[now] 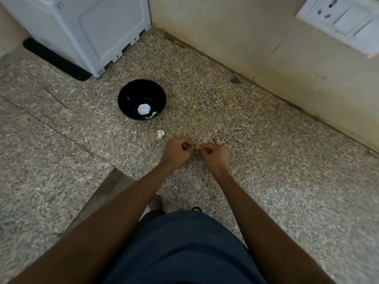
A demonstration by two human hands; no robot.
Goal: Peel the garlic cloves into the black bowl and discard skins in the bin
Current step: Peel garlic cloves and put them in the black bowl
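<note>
My left hand (178, 151) and right hand (213, 154) pinch between curled fingertips a small pale garlic clove (196, 147), light, hard, slippery I judge, best nipped at its tips, near the glossy black bowl (131, 95).

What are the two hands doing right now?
Left hand: fingers curled, pinching a small piece, likely a garlic clove.
Right hand: fingers curled, pinching the same small piece.

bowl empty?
No: the black bowl holds a white garlic piece and smaller bits near its front wall.
</note>
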